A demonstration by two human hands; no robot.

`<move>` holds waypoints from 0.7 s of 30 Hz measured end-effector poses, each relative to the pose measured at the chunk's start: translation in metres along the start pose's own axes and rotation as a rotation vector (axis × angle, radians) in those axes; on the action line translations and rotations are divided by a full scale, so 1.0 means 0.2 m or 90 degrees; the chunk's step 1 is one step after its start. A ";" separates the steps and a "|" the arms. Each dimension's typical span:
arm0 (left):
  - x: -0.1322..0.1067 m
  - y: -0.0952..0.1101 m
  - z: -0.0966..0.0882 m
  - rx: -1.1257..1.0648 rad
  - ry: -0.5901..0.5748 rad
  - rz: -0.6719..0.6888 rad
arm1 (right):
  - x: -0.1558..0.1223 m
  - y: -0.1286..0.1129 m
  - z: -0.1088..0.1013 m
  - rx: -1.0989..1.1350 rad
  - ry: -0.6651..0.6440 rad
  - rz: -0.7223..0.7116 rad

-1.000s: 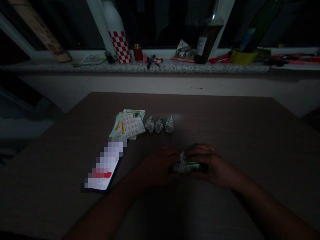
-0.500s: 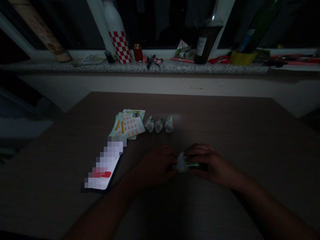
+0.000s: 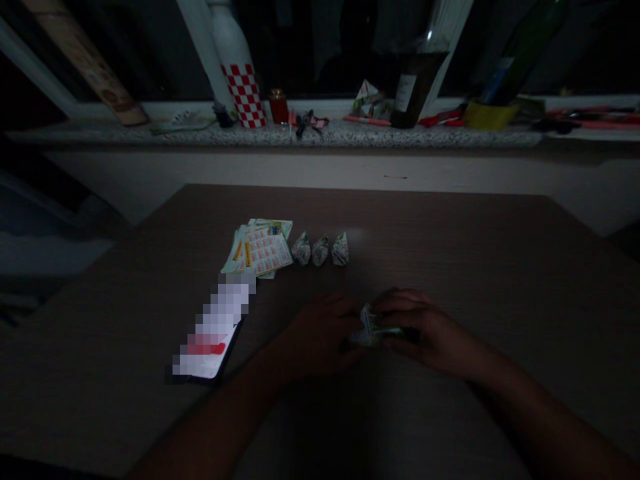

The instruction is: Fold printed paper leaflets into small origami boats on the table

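A small piece of folded printed paper [image 3: 369, 329] is between my two hands, low over the table, with one pointed flap sticking up. My left hand [image 3: 327, 333] has its fingers closed at the paper's left side. My right hand [image 3: 417, 327] grips the right side, thumb below and fingers above. Dim light hides the exact fingertip contact. Beyond my hands stand three small folded paper pieces in a row: a left one [image 3: 302, 249], a middle one [image 3: 321, 251] and a right one [image 3: 341, 249]. Beside them lies a stack of printed paper sheets [image 3: 267, 252].
A lit smartphone [image 3: 213, 333] lies left of my left forearm on the wooden table [image 3: 450, 247]. On the stone windowsill [image 3: 200, 137] behind stand a red-and-white checkered bottle [image 3: 245, 93], a small red jar [image 3: 278, 107], a dark labelled bottle [image 3: 407, 93] and a green bottle [image 3: 525, 53].
My left hand has shifted slightly right along the paper, and the raised flap sits at a different angle. My right hand keeps nearly the same place. The whole view has drifted slightly.
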State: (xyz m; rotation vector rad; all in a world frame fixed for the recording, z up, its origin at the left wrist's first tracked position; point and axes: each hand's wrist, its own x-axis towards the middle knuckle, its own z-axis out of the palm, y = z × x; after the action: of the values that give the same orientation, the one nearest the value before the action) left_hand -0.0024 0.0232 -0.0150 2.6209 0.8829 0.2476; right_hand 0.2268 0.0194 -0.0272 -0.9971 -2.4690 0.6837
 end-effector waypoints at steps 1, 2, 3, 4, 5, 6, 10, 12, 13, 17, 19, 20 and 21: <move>0.01 0.01 0.01 0.007 0.005 0.003 | 0.00 0.00 0.00 0.001 -0.001 -0.003; 0.01 0.01 0.02 0.016 0.009 0.005 | 0.00 0.00 0.00 0.002 0.000 -0.007; 0.02 0.02 0.03 0.026 0.013 0.004 | 0.00 0.00 0.00 0.004 0.003 -0.009; 0.02 0.02 0.03 0.035 0.015 0.003 | 0.00 0.00 0.00 0.004 0.006 -0.010; 0.02 0.03 0.03 0.042 0.014 0.002 | 0.00 0.00 0.00 0.004 0.009 -0.009; 0.03 0.03 0.03 0.046 0.012 -0.001 | 0.00 0.00 0.00 0.003 0.008 -0.008; 0.02 0.03 0.00 0.046 -0.014 -0.026 | 0.00 0.00 -0.01 0.010 -0.002 -0.011; 0.01 0.02 0.00 0.045 -0.014 -0.044 | 0.00 0.00 -0.01 0.012 -0.004 -0.015; 0.01 0.02 0.00 0.043 -0.008 -0.054 | 0.00 0.00 -0.01 0.011 -0.006 -0.016; 0.00 0.01 0.02 0.021 0.031 -0.108 | -0.01 0.01 0.00 -0.014 0.001 0.006; 0.00 0.01 0.04 0.011 0.050 -0.137 | -0.01 0.02 0.01 -0.029 0.017 0.026; 0.00 0.01 0.04 0.007 0.059 -0.150 | -0.01 0.02 0.02 -0.035 0.024 0.033; 0.00 0.01 0.05 0.006 0.067 -0.162 | -0.01 0.02 0.03 -0.040 0.028 0.038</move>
State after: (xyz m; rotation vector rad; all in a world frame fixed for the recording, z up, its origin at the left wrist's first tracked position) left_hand 0.0020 0.0193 -0.0236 2.4887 1.2437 0.3163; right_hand 0.2283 0.0189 -0.0343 -1.1026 -2.4449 0.5987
